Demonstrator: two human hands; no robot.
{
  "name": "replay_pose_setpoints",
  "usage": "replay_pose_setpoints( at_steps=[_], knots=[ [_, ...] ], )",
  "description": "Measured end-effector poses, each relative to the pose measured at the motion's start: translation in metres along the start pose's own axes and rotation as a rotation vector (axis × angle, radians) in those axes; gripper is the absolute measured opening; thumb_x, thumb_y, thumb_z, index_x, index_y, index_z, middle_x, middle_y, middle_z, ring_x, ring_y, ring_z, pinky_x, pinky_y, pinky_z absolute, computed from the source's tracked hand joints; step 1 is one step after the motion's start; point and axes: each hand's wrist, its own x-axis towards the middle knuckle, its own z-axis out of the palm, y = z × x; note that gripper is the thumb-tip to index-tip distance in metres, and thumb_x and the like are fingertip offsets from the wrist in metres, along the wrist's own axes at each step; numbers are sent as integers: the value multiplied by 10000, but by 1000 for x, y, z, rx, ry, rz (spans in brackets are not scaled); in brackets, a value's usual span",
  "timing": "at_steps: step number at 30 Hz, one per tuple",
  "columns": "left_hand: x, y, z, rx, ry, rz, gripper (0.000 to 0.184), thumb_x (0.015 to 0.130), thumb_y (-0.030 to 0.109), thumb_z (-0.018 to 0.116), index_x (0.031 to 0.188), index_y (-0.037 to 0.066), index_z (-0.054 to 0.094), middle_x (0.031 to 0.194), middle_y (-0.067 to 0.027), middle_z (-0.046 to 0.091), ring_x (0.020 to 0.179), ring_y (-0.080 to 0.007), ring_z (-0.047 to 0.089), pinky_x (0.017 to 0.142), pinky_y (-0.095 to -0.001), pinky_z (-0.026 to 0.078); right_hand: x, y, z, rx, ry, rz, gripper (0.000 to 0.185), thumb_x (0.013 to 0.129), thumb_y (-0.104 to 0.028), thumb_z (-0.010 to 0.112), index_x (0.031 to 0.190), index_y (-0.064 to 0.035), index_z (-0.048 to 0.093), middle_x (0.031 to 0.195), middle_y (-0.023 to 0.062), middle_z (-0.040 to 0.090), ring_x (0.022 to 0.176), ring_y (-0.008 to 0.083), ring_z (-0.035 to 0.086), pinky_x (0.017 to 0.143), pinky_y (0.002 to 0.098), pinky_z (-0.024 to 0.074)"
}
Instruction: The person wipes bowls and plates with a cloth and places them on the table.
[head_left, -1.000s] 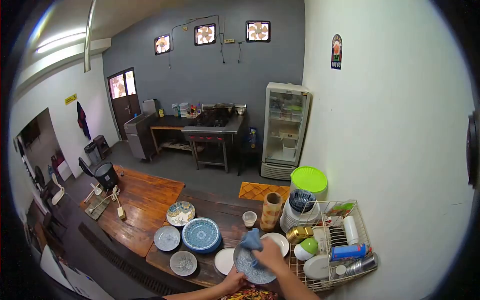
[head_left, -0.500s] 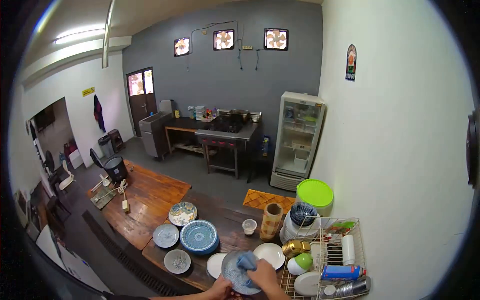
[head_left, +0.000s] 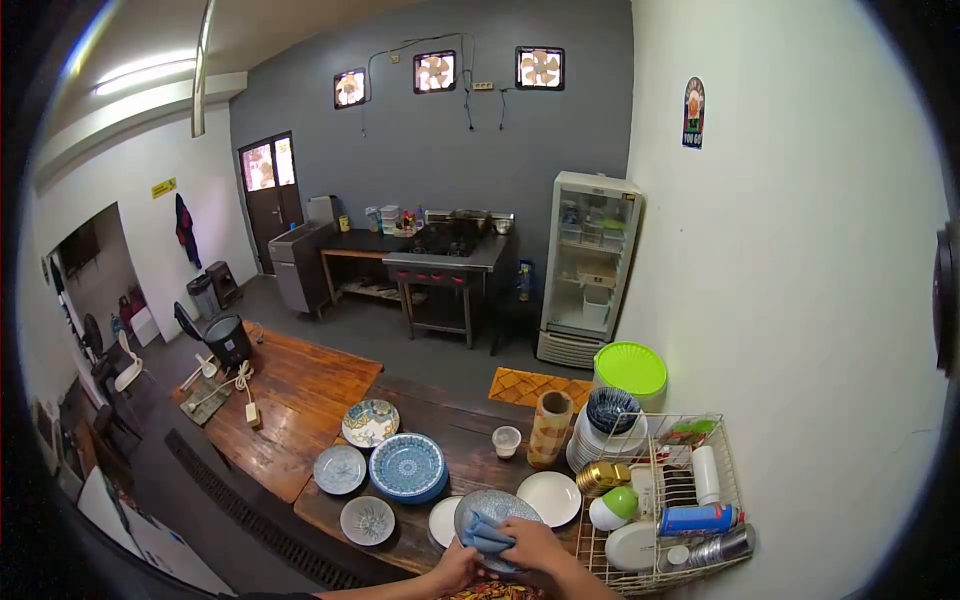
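Note:
A grey patterned plate (head_left: 492,500) is held up in front of me over the near edge of the dark table. My left hand (head_left: 461,567) is closed on its lower left rim. Bunched against the plate's face is a blue cloth (head_left: 484,531), gripped by my right hand (head_left: 534,546). Partly behind the plate lie two white plates, one on its left (head_left: 440,520) and one on its right (head_left: 552,497). To the left stand a stack of blue patterned plates (head_left: 408,466) and a grey bowl (head_left: 367,521).
A wire dish rack (head_left: 722,470) with cups, plates and a blue can stands at right. Nearby are stacked bowls (head_left: 613,410), a patterned cylinder (head_left: 550,430) and a small clear cup (head_left: 506,441). A flowered plate (head_left: 370,423) and a pale plate (head_left: 339,469) lie at left.
My right hand has moved the cloth from the plate's upper right part down and left, nearer my left hand. My view has shifted slightly.

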Motion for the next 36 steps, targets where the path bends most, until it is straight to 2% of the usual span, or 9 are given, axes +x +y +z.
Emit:
replay_pose_setpoints(
  at_steps=[3, 8, 13, 17, 23, 25, 28, 30, 36],
  knots=[
    [-5, 9, -8, 75, 17, 11, 674, 809, -43, 488, 1443, 96, 308, 976, -139, 619, 671, -219, 599, 593, -324, 551, -10, 9, -6, -27, 26, 63, 364, 760, -283, 655, 1073, -109, 716, 1090, 77, 647, 915, 347, 623, 777, 430, 506],
    [-24, 47, 3, 114, 34, 9, 618, 794, -56, 478, 1387, 89, 379, 953, -125, 614, 674, -215, 583, 580, -314, 523, 17, -16, -14, -118, 266, 515, 329, 764, -281, 642, 1022, -103, 741, 986, 94, 657, 868, 347, 623, 757, 421, 500],
    [-19, 53, -49, 21, -6, 53, 654, 774, -66, 468, 1392, 128, 374, 994, -113, 605, 680, -204, 569, 536, -266, 457, 84, -74, 32, -6, 541, 123, 309, 775, -290, 641, 998, -91, 719, 960, 106, 629, 823, 348, 600, 716, 430, 481],
    [-21, 51, -108, -47, -11, 131, 709, 757, -65, 472, 1415, 163, 344, 1033, -111, 596, 681, -193, 562, 499, -226, 410, 101, -121, 37, 37, 168, -59, 329, 779, -324, 656, 968, -57, 687, 975, 112, 638, 845, 367, 595, 742, 432, 480],
    [-41, 93, -125, -64, 65, 204, 714, 747, -76, 468, 1416, 146, 357, 1102, -117, 576, 756, -207, 566, 597, -262, 441, 93, -136, 35, -158, 27, 14, 322, 775, -313, 676, 968, -56, 697, 984, 117, 660, 867, 361, 613, 748, 428, 487],
    [-57, 108, -127, -24, 68, 211, 725, 754, -88, 451, 1437, 136, 358, 1171, -125, 563, 832, -230, 581, 700, -297, 482, 104, -130, 43, -215, 98, 460, 290, 773, -282, 672, 962, -67, 722, 984, 107, 662, 865, 356, 620, 748, 417, 493],
    [-45, 89, -163, 205, 69, 344, 680, 765, -63, 479, 1405, 124, 347, 1080, -130, 574, 716, -200, 548, 595, -266, 446, 134, -143, 47, -262, 229, 459, 283, 773, -257, 665, 962, -59, 739, 1015, 97, 672, 876, 353, 632, 752, 412, 505],
    [-37, 84, -181, 444, 55, 487, 639, 776, -38, 507, 1373, 112, 335, 988, -136, 584, 601, -170, 514, 491, -236, 409, 159, -153, 65, -109, 452, 277, 306, 770, -259, 670, 976, -45, 742, 1057, 103, 675, 877, 353, 637, 758, 415, 512],
    [-87, 138, -172, 239, 165, 290, 630, 796, -22, 522, 1379, 101, 320, 1000, -153, 579, 611, -169, 521, 500, -242, 418, 184, -206, 112, 67, 145, -89, 327, 761, -273, 692, 979, -31, 717, 1076, 96, 674, 880, 347, 626, 768, 400, 501]
  ],
)
